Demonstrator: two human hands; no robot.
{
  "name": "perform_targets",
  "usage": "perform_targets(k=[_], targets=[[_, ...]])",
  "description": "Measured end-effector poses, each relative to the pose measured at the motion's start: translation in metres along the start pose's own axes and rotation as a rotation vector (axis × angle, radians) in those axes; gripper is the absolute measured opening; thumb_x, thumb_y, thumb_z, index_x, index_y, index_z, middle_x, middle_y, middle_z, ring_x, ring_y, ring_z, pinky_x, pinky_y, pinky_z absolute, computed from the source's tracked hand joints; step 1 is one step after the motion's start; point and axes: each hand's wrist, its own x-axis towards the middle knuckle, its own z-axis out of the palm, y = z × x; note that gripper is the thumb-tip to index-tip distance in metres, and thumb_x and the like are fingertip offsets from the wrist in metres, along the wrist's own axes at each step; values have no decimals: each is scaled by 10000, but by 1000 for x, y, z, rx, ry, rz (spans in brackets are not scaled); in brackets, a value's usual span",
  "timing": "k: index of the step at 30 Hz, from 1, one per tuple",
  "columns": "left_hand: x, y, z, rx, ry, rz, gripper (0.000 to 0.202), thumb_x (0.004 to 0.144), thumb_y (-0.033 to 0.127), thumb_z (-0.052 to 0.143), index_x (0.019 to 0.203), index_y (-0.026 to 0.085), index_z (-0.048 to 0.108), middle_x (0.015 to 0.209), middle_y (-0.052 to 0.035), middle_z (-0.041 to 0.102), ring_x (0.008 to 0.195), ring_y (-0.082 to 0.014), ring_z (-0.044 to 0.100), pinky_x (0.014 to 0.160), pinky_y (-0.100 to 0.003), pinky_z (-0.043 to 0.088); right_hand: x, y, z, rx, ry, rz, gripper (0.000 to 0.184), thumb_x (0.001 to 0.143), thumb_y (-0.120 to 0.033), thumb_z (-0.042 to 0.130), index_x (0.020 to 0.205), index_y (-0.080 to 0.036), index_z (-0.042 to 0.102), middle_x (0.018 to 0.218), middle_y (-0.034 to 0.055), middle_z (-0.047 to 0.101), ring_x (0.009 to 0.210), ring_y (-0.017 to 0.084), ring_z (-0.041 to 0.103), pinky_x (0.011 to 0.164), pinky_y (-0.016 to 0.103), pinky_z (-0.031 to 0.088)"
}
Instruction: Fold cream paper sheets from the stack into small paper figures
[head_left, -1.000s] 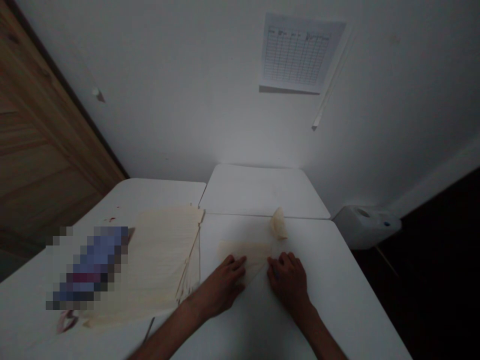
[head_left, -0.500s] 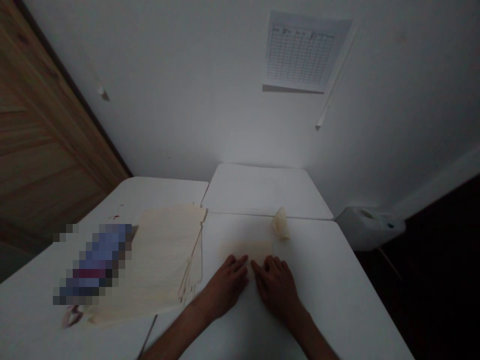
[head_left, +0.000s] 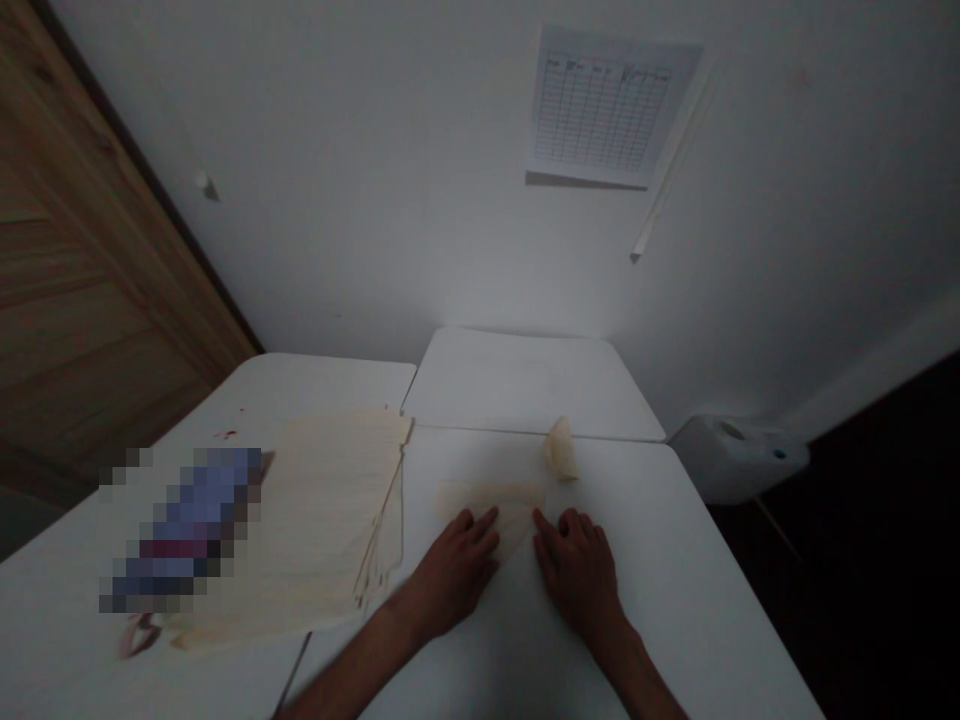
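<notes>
A thin cream sheet (head_left: 491, 497), with a folded part that comes to a point toward me, lies flat on the white table in front of me. My left hand (head_left: 457, 565) rests on its left side, fingers stretched forward and pressing down. My right hand (head_left: 577, 570) is at the right side, its index fingertip touching the sheet near a crease and the other fingers bent a little. Neither hand grips anything. Just beyond my right hand stands a small folded cream piece (head_left: 561, 450), pointed at the top.
Several large cream sheets (head_left: 322, 520) lie stacked at the left, beside a pixelated blue item (head_left: 199, 520) and what looks like scissor handles (head_left: 140, 635). White tables (head_left: 675, 600) meet the wall, where a printed chart (head_left: 604, 110) hangs. A white plastic container (head_left: 739, 455) stands at the right.
My right hand has slid to the right, away from my left hand, uncovering the folded part of the sheet between them. My left hand has barely moved.
</notes>
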Motion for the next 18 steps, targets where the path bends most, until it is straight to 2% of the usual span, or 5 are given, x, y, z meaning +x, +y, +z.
perform_targets(k=[6,10,13,18], targets=[[-4,-1,3,-35,59,-24,77,877,145,513,916,201,548,1369,-98,488,1099,-271,508,928,-479,431,0,-3,3,-14,50,43,322,902,-290,534,1217,-235,575,878,67,551,846,226,502,758,352,350],[-6,-1,4,-40,88,-44,75,885,143,508,890,200,557,1363,-93,497,1078,-263,501,915,-478,458,4,-7,3,22,112,21,228,910,-244,515,1107,-210,624,905,78,581,864,225,519,784,358,375],[-6,-2,6,-30,93,-49,128,915,132,458,912,197,569,1359,-87,508,1041,-250,501,891,-452,488,8,-12,4,107,116,-87,213,922,-186,488,1075,-214,633,989,79,609,919,215,533,838,352,400],[-7,-7,13,22,96,-27,185,917,105,447,976,197,597,1325,-78,542,1024,-247,511,894,-453,504,16,-21,5,197,67,-295,242,924,-177,495,1131,-218,616,1138,76,623,1037,218,540,921,363,421]])
